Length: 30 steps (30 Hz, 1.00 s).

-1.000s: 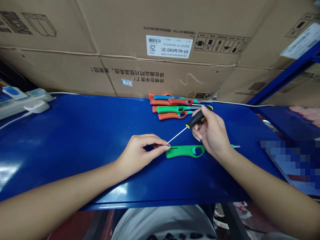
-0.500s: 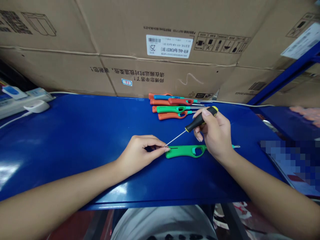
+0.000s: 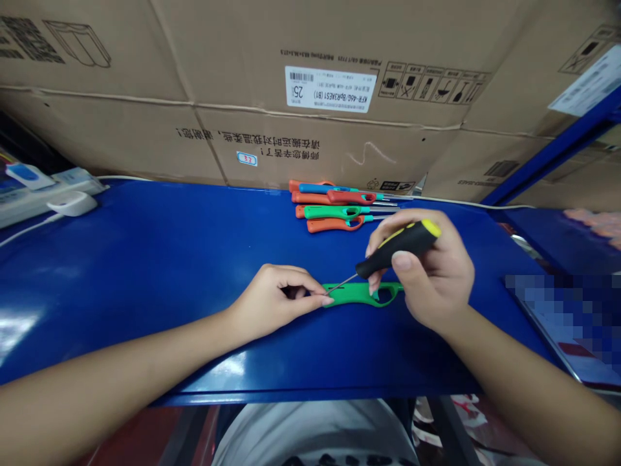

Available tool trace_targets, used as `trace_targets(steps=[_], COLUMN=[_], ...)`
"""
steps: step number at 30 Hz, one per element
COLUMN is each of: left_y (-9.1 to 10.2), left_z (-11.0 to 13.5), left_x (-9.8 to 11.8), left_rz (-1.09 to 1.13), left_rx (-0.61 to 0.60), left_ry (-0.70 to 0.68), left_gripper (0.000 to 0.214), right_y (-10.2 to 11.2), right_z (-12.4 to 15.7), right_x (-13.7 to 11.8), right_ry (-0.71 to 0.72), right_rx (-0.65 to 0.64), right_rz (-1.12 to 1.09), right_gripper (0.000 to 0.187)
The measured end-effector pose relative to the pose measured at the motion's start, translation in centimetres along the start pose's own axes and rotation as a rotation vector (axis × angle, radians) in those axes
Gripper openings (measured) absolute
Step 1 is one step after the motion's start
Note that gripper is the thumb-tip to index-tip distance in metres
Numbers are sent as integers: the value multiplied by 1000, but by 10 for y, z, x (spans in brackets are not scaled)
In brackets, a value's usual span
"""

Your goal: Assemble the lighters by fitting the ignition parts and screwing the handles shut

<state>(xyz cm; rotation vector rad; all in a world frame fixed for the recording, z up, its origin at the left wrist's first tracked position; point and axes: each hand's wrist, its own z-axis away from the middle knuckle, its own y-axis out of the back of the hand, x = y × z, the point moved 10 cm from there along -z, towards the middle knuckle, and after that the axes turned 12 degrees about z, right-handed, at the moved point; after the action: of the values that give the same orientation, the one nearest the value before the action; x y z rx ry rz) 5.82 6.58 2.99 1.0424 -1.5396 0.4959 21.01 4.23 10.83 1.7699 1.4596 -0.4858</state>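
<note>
A green long-necked lighter [image 3: 353, 294] lies flat on the blue table, its trigger ring toward the right. My left hand [image 3: 272, 299] is closed at the lighter's left end, thumb and fingertips pinching there; the screwdriver's tip meets that same spot. In my right hand [image 3: 439, 278] is a screwdriver [image 3: 398, 248] with a black and yellow handle, tilted so its thin shaft slopes down to the left. The right hand covers the lighter's neck, and the left fingertips hide the exact point of the screwdriver tip.
Several lighters in orange, red, blue and green [image 3: 334, 212] lie in a pile at the back. Behind them stands a large cardboard box [image 3: 272, 136]. A power strip [image 3: 72, 184] with a white plug is at the left; a blue post [image 3: 548, 145] rises at the right.
My right hand has shifted right and turned the screwdriver lower, with its tip now slightly lower and farther right over the lighter's end. My left fingertips have edged slightly right.
</note>
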Motion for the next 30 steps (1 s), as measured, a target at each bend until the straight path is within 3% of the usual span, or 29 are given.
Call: trace_targets(steps=[3, 5, 9, 13, 20, 30], left_y=[4, 6, 2, -5, -13, -16], left_z=[-1, -1, 0, 4, 4, 3], left_x=[-2, -1, 12, 22, 5, 1], left_rz=[54, 57, -24, -130, -225, -208], left_rx=[30, 42, 0, -61, -144, -171], left_ry=[20, 7, -129, -244, -131, -120], left_gripper=[8, 8, 9, 37, 42, 38], right_y=[6, 3, -4, 3, 0, -7], right_z=[2, 3, 3, 3, 2, 9], right_x=[-14, -16, -13, -12, -7, -13], right_ry=[113, 144, 132, 136, 158, 279], right_rx=[117, 125, 82, 127, 80, 68], right_rz=[90, 124, 115, 156, 258, 244], right_gripper=[45, 54, 57, 57, 59, 74])
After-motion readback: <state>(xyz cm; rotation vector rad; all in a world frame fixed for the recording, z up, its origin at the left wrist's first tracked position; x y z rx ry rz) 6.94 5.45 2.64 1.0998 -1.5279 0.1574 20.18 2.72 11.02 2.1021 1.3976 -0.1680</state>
